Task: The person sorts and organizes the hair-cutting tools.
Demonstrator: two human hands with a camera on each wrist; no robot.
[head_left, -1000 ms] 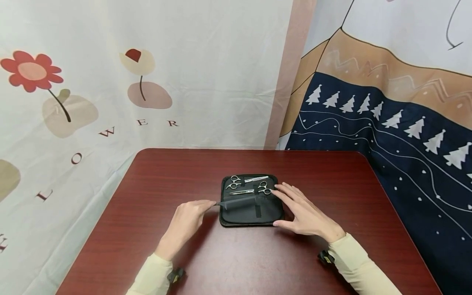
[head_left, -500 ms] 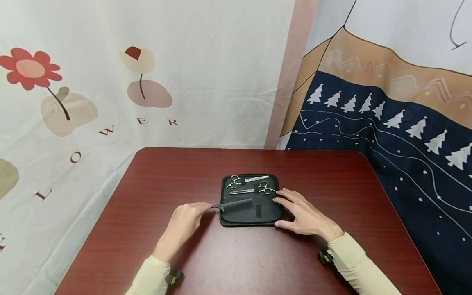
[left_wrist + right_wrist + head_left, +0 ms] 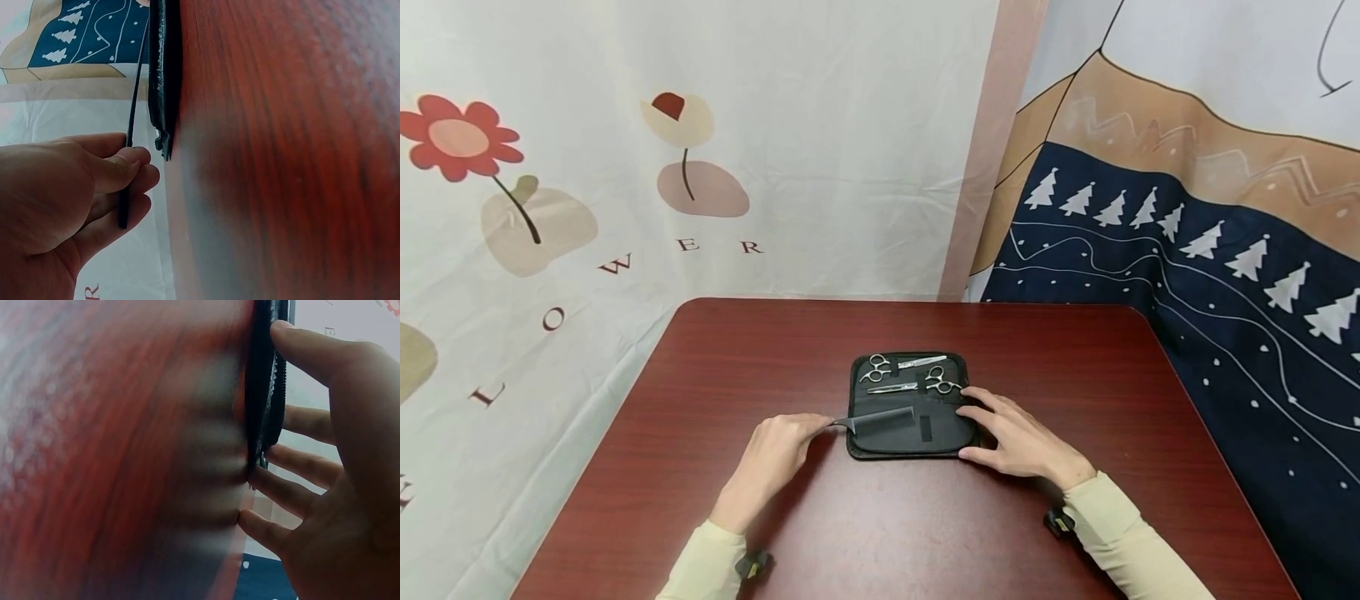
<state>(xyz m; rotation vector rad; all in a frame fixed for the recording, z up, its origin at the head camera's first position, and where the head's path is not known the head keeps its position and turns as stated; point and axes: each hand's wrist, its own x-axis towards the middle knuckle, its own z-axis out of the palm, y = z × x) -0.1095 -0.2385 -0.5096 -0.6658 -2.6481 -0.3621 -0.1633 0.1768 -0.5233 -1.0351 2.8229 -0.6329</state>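
A black zip case point(image 3: 887, 444) lies unfolded on the table. My left hand point(image 3: 775, 458) pinches the narrow handle of a dark comb point(image 3: 887, 417), whose toothed part is over the left and middle of the case. In the left wrist view, thumb and fingers close on the thin comb point(image 3: 134, 106), which runs beside the case's zipped edge. My right hand point(image 3: 1026, 442) rests with spread fingers at the right edge of the case; its thumb touches the case's rim point(image 3: 270, 381) in the right wrist view. Two silver scissors, an upper pair point(image 3: 921, 362) and a lower pair point(image 3: 893, 389), sit in the case.
The reddish-brown wooden table point(image 3: 760, 358) extends around the case on all sides. Behind it hangs a pale curtain point(image 3: 850, 167) with flowers and letters. A navy and tan printed cloth point(image 3: 1097, 258) hangs at the right.
The comb has shifted slightly left over the case, along with my left hand. My right fingers have moved a little right, uncovering more of the lower scissors' handle. The scissors stay in place.
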